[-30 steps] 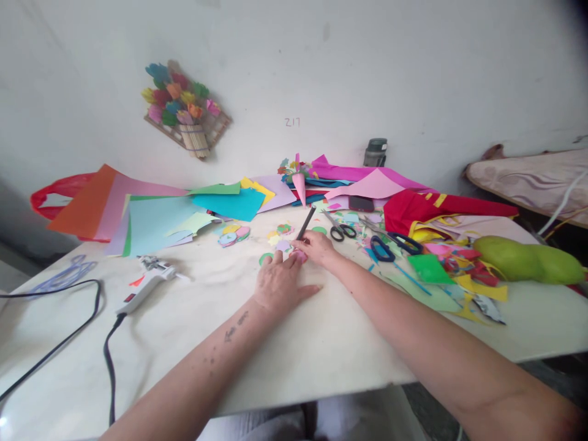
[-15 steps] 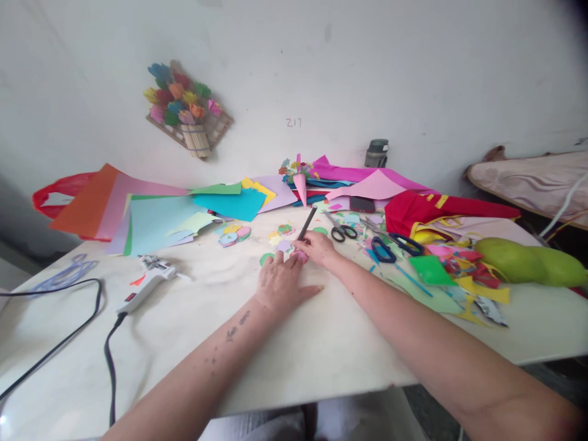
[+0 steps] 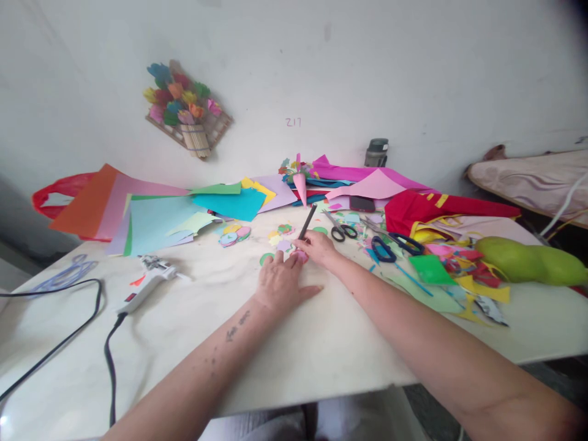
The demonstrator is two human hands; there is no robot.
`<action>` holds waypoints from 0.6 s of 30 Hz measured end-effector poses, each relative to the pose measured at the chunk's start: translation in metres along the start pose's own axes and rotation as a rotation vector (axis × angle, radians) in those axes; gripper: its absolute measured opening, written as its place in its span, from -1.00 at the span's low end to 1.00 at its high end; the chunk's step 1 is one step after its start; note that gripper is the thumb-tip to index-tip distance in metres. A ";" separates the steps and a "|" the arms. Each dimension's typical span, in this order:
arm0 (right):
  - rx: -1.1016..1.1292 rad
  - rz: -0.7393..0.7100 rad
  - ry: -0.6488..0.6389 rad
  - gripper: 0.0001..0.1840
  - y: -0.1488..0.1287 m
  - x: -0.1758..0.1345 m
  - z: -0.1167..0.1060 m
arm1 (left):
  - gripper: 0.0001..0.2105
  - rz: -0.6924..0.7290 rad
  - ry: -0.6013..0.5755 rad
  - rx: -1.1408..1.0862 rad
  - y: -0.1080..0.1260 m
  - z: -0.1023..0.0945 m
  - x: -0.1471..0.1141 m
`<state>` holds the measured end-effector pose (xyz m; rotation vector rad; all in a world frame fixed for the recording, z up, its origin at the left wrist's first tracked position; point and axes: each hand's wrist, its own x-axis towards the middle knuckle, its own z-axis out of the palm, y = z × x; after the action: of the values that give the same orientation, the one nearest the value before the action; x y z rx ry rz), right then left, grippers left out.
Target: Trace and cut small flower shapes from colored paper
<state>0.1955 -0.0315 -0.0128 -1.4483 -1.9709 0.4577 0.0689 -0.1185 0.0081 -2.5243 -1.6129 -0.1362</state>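
My right hand (image 3: 318,247) is closed around a dark pencil or pen (image 3: 307,222), whose upper end leans up and to the right. Its tip is at a small pink paper piece (image 3: 301,256), partly hidden by my fingers. My left hand (image 3: 279,283) lies flat with fingers spread, its fingertips on the paper pieces and its thumb stretched to the right. Beside the left fingertips is a green paper circle (image 3: 266,258). Just beyond are a lilac paper piece (image 3: 284,245) and small yellow and green cutouts (image 3: 285,229).
A glue gun (image 3: 149,285) with a black cord lies at left. Coloured paper sheets (image 3: 160,220) spread along the back. Black-handled scissors (image 3: 343,233), blue-handled scissors (image 3: 383,250), paper scraps (image 3: 432,269) and a green fruit-like object (image 3: 509,260) lie at right. A pink paper cone (image 3: 300,187) with flowers stands behind.
The pencil or pen has tilted very slightly in my right hand. My left hand stays in place on the paper pieces.
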 end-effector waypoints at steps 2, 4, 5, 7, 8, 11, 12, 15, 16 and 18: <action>-0.004 0.000 0.003 -0.68 0.000 0.000 0.000 | -0.40 -0.001 -0.002 0.001 0.000 -0.001 0.000; -0.007 0.003 0.004 -0.68 0.000 0.000 -0.001 | -0.40 0.000 -0.011 0.002 0.000 -0.001 0.000; -0.006 0.004 0.005 -0.68 -0.001 0.000 -0.001 | -0.41 0.001 -0.015 0.003 0.000 -0.002 0.000; -0.001 0.005 0.006 -0.69 -0.001 -0.001 -0.001 | -0.41 0.002 -0.023 0.006 0.001 -0.002 0.000; 0.000 0.006 0.007 -0.70 -0.001 -0.001 -0.001 | -0.40 0.002 -0.026 0.007 0.001 -0.002 0.000; -0.002 0.002 0.013 -0.70 0.000 0.000 0.000 | -0.39 0.000 -0.027 0.007 0.001 -0.003 0.000; -0.002 -0.002 0.016 -0.70 0.001 0.000 0.000 | -0.39 0.000 -0.027 0.007 0.001 -0.003 0.000; 0.004 -0.013 0.024 -0.70 0.002 0.000 0.000 | -0.39 -0.002 -0.030 0.006 0.000 -0.003 0.000; 0.004 -0.014 0.025 -0.70 0.002 0.000 0.000 | -0.39 -0.001 -0.032 0.006 0.000 -0.003 0.000; 0.006 -0.014 0.029 -0.70 0.002 0.001 0.001 | -0.39 0.002 -0.028 0.010 0.000 -0.003 0.000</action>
<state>0.1965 -0.0302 -0.0143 -1.4294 -1.9540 0.4335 0.0692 -0.1189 0.0107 -2.5315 -1.6166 -0.0933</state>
